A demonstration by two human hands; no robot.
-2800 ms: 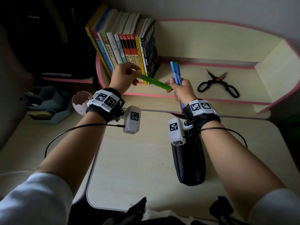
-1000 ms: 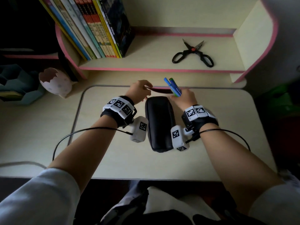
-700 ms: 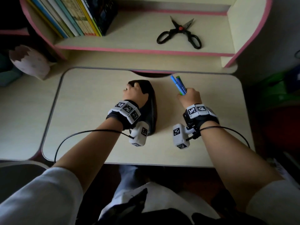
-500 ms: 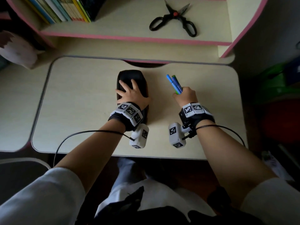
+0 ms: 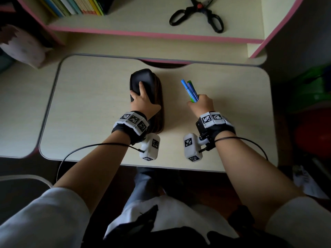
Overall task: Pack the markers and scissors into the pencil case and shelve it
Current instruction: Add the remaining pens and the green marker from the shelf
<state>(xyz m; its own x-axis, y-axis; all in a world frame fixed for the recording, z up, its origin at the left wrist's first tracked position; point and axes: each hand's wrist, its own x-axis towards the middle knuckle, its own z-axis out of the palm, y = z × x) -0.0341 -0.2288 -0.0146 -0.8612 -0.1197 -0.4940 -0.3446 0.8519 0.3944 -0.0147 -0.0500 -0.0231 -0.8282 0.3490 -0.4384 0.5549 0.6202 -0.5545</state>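
Note:
The black pencil case lies lengthwise on the cream desk. My left hand presses down on its top, fingers spread and curled over its left side. A little to the right, my right hand is closed around a bundle of blue and green markers, whose tips point up and away from me. The black scissors lie half open on the shelf behind the desk, apart from both hands.
A row of books stands at the shelf's left end. A cracked-egg shaped holder sits at the left beside the desk. The shelf's pink-edged side wall rises at the right. Cables run from both wrist bands.
My left hand passed the green marker to the right hand, then came down onto the pencil case and now holds it flat. The view has tilted downward.

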